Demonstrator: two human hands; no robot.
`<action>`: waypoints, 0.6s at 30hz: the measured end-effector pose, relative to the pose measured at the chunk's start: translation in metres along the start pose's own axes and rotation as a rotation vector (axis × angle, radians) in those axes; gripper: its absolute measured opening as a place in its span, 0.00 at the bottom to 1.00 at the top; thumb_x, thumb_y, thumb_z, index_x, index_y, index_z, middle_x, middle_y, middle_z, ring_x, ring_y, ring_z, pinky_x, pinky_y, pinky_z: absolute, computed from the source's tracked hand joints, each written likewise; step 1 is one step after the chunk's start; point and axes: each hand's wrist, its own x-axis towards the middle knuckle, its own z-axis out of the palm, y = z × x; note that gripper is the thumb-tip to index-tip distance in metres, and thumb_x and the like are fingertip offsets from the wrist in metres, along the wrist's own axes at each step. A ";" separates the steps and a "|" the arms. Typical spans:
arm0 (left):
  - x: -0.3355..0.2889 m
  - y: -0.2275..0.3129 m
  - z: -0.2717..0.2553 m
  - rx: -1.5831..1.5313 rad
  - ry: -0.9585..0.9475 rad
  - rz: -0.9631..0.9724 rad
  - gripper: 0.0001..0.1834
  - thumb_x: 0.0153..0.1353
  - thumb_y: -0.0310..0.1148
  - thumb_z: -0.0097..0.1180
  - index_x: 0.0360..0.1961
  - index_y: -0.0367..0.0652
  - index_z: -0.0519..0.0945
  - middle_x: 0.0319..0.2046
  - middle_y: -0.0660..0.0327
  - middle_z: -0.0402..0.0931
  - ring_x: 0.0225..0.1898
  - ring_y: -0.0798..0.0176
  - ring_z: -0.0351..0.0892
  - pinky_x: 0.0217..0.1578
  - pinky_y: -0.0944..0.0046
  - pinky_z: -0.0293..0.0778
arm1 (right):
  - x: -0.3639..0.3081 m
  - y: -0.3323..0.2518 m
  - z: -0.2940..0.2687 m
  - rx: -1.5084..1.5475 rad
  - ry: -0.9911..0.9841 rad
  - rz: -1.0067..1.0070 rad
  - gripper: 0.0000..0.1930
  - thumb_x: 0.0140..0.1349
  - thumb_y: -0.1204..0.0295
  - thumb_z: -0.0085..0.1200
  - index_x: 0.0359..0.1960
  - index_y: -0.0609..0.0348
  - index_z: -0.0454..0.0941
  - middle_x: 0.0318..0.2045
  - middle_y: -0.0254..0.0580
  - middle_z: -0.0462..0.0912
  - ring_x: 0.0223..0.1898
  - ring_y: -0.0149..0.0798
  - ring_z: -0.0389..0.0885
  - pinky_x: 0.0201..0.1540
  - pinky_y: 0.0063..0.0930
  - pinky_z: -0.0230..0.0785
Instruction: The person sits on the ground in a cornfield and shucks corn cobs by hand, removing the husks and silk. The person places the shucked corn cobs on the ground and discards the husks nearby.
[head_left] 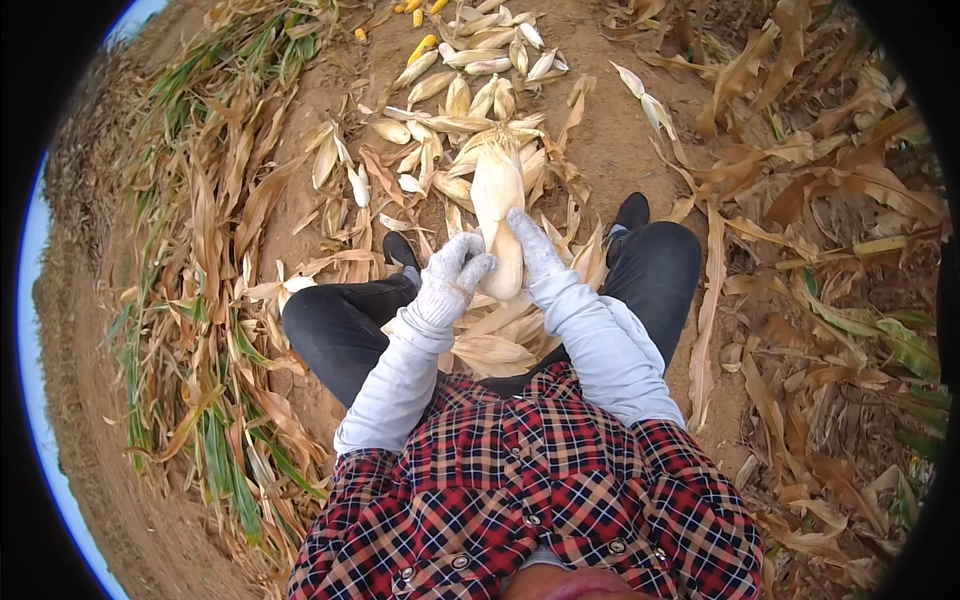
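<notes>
An ear of corn in pale, dry husk (497,190) stands out in front of me, its silk end pointing away. My left hand (455,275), in a whitish work glove, is closed at the left of the ear's lower part, thumb and fingers bent together against the husk. From the right side my right hand (536,248), gloved too, grips the ear with the thumb along it; its other fingers are hidden behind. Beneath the hands lie loose stripped husks (492,352). Just beyond the ear is a heap of unhusked corn ears (430,125).
Several bare yellow cobs (422,47) lie at the far end of the heap. Dry stalks and leaves cover the ground on the left (205,230) and right (830,400). My bent legs (345,330) frame the work area, on brown soil (625,150).
</notes>
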 end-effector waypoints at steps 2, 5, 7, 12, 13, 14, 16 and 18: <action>-0.001 -0.007 -0.003 -0.036 0.039 -0.007 0.06 0.68 0.27 0.63 0.42 0.38 0.80 0.34 0.64 0.78 0.35 0.71 0.74 0.40 0.67 0.75 | 0.005 -0.002 0.004 0.118 -0.043 0.012 0.36 0.73 0.45 0.57 0.72 0.58 0.68 0.62 0.48 0.79 0.59 0.43 0.81 0.63 0.39 0.76; 0.004 -0.019 -0.005 -0.610 0.095 -0.128 0.06 0.69 0.28 0.61 0.44 0.41 0.79 0.40 0.67 0.77 0.42 0.73 0.72 0.48 0.68 0.71 | 0.008 -0.010 0.009 0.282 -0.141 -0.010 0.32 0.76 0.50 0.54 0.72 0.59 0.67 0.66 0.49 0.77 0.63 0.46 0.79 0.69 0.42 0.73; 0.001 -0.025 -0.008 -0.726 0.090 -0.178 0.06 0.72 0.33 0.59 0.46 0.43 0.79 0.39 0.68 0.77 0.39 0.74 0.71 0.42 0.70 0.68 | 0.007 -0.006 0.011 0.148 -0.021 -0.123 0.36 0.75 0.49 0.55 0.75 0.60 0.64 0.66 0.52 0.78 0.63 0.50 0.80 0.68 0.46 0.74; 0.003 -0.008 0.008 -0.995 0.262 -0.338 0.12 0.74 0.40 0.60 0.48 0.43 0.80 0.39 0.63 0.80 0.41 0.65 0.79 0.49 0.62 0.78 | 0.011 -0.016 -0.002 0.292 0.135 -0.163 0.27 0.73 0.55 0.60 0.62 0.62 0.71 0.48 0.54 0.84 0.51 0.57 0.85 0.60 0.57 0.80; 0.005 -0.002 0.013 -1.084 0.370 -0.393 0.13 0.74 0.41 0.60 0.49 0.43 0.80 0.40 0.61 0.80 0.41 0.63 0.81 0.50 0.60 0.80 | 0.008 -0.020 -0.001 0.356 0.094 -0.164 0.22 0.73 0.59 0.60 0.57 0.63 0.71 0.42 0.53 0.82 0.45 0.57 0.85 0.55 0.61 0.82; 0.005 -0.012 0.012 -1.090 0.348 -0.408 0.14 0.74 0.42 0.59 0.49 0.42 0.80 0.41 0.60 0.81 0.42 0.61 0.82 0.52 0.59 0.81 | 0.008 -0.020 -0.001 0.347 0.099 -0.197 0.22 0.72 0.61 0.60 0.59 0.61 0.70 0.42 0.52 0.81 0.43 0.56 0.85 0.53 0.60 0.84; 0.001 -0.064 0.008 -1.097 0.309 -0.437 0.15 0.75 0.42 0.58 0.51 0.42 0.80 0.43 0.56 0.82 0.42 0.57 0.83 0.54 0.56 0.82 | 0.010 -0.017 0.003 0.332 0.107 -0.257 0.23 0.70 0.66 0.61 0.62 0.56 0.68 0.41 0.50 0.80 0.39 0.55 0.85 0.48 0.58 0.86; 0.008 -0.105 -0.013 -0.742 -0.186 -0.155 0.15 0.76 0.40 0.55 0.53 0.40 0.80 0.44 0.57 0.83 0.41 0.58 0.84 0.48 0.57 0.83 | 0.013 -0.015 0.007 0.283 0.108 -0.311 0.25 0.69 0.69 0.61 0.64 0.56 0.66 0.42 0.50 0.80 0.39 0.54 0.85 0.46 0.57 0.87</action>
